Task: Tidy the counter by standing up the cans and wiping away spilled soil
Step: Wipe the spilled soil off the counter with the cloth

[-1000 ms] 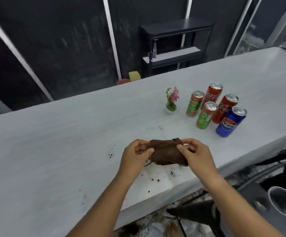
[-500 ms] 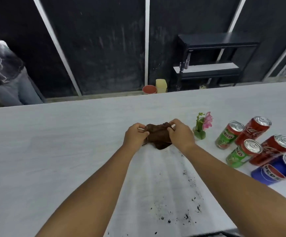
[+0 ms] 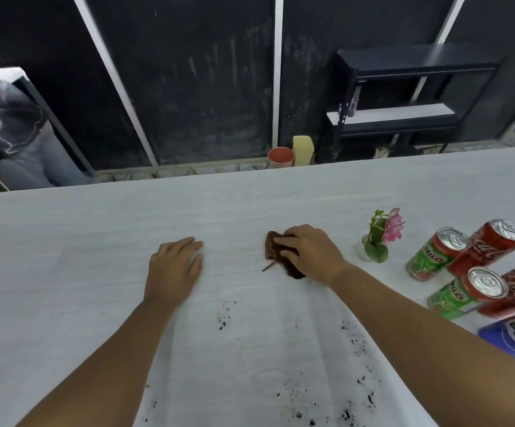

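Cloth mostly under right hand

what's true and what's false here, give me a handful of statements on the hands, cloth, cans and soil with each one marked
1. The right hand holds a brown cloth against the counter. True.
2. The left hand grips a can. False: it rests flat on the counter and holds nothing.
3. Soil specks lie on the counter, nearer the person than the cloth. True.
4. The green Milo cans lie on their sides. False: both stand upright.
5. The small flower pot stands left of the cloth. False: it stands to its right, between the cloth and the cans.
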`<state>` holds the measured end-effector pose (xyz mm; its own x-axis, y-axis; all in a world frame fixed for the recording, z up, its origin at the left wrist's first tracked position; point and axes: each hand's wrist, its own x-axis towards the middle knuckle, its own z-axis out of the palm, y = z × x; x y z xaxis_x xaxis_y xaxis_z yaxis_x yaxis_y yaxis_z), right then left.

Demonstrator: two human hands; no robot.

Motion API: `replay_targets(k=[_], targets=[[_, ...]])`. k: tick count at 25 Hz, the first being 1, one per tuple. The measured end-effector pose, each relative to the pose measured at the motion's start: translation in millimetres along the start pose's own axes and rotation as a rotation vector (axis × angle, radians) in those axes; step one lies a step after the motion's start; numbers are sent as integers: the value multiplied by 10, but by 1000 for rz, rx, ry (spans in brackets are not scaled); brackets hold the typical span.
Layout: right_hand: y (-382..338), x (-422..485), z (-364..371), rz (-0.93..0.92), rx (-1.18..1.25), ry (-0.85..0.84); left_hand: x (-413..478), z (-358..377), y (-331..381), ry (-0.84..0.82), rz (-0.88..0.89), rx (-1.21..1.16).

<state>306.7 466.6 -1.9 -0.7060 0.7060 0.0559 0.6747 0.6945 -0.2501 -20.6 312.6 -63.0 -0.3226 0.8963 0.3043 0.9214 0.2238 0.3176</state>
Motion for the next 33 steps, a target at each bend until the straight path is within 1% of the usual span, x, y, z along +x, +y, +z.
replay_targets(k=[3,9,12,14,15,17,19,20,23,24,26,29,33], targets=[[-2,-143,59,4,61,100,60,71,-34,1,-5,-10],[-217,-846,39,29,106,175,54,117,-97,10,15,-27],[-363,-1261,26,24,145,132,53,147,-102,5,5,-22],[-363,-1329,-20,30,180,81,46,150,-108,9,3,-34],[-332,-1274,-64,47,205,84,48,147,-100,12,4,-36],[-243,-1004,-153,104,236,164,41,135,-85,16,5,-42],[-85,-549,-221,198,192,251,38,120,-73,11,1,-40],[18,-300,-244,250,155,259,37,114,-68,6,1,-38],[232,142,-178,390,48,133,46,98,-65,-10,4,-40],[248,146,-127,397,15,103,47,96,-63,-11,3,-42],[196,-17,-52,352,-6,127,47,95,-57,-13,3,-37],[74,-419,-2,265,42,190,45,68,-34,-22,4,-28],[-259,-948,31,253,105,207,41,19,1,-32,-4,-31]])
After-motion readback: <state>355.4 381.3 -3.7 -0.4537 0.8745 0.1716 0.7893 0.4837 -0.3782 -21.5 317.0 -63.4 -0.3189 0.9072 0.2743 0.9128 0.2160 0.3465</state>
